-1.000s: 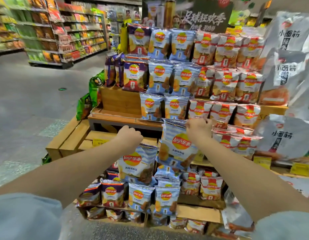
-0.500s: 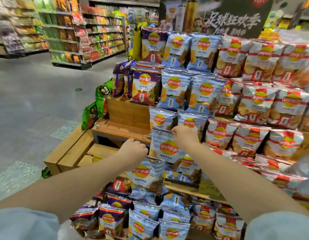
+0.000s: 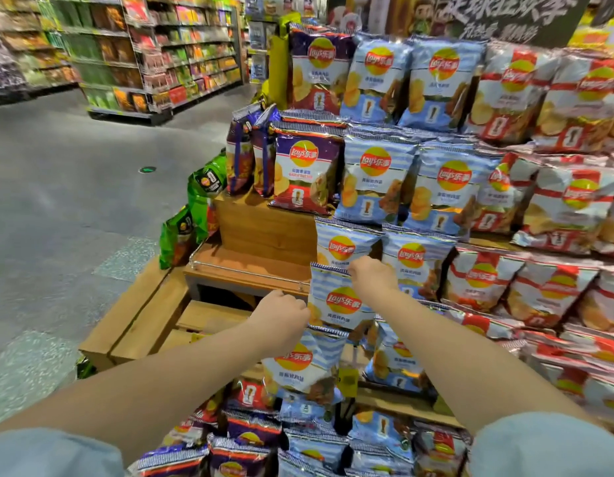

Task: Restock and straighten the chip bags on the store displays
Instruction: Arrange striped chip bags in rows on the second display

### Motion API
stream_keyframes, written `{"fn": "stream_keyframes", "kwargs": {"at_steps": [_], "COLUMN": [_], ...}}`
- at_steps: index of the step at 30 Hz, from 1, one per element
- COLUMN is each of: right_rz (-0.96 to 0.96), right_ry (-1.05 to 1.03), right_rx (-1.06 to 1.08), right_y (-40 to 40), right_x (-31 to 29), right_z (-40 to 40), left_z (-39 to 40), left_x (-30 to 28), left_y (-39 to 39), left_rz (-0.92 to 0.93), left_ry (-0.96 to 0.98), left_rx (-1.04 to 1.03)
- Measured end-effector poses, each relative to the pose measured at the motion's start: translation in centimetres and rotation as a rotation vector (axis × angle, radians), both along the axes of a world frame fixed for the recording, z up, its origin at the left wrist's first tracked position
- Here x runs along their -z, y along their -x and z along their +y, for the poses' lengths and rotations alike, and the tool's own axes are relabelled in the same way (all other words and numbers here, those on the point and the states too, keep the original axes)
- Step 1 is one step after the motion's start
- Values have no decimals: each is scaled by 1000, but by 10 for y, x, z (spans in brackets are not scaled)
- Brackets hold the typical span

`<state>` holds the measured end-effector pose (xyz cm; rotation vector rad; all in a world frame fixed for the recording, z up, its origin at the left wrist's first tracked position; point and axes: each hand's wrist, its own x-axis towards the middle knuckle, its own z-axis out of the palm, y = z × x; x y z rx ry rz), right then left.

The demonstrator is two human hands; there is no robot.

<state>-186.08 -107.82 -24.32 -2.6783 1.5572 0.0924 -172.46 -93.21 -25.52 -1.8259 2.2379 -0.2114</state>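
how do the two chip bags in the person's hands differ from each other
The bag in the right hand is held higher, in front of the middle shelf; the left hand holds its bag lower, near the bottom tier.
The right-hand bag hangs fairly straight by its top edge; the left-hand bag tilts.
The right-hand bag overlaps the other's top.
Both are light blue striped bags with the same red and yellow logo.

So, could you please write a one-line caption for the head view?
Right hand and left hand each grip a pale blue striped chip bag before a tiered wooden display.
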Motion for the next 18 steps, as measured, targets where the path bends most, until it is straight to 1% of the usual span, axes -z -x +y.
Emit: {"fn": "stream_keyframes", "kwargs": {"at_steps": [4,9,14,18], "right_rz": [9,51,222,331], "right_ry": [-65,-34,-9,-54], "right_rx": [34,12,-68,-46], "right_y": [-24,-39,-45,-41], "right_x": [17,36,47,65], "right_z": [-10,-18,-25,-32], "left_z": [-12,-25,-41,-57], "left_x": [2,10,16,16], "left_y": [-17,-39,-54,-56], "left_rz": [16,66,120,118], "left_ry": [14,16,27,45], "left_rx": [20,8,14,3]}}
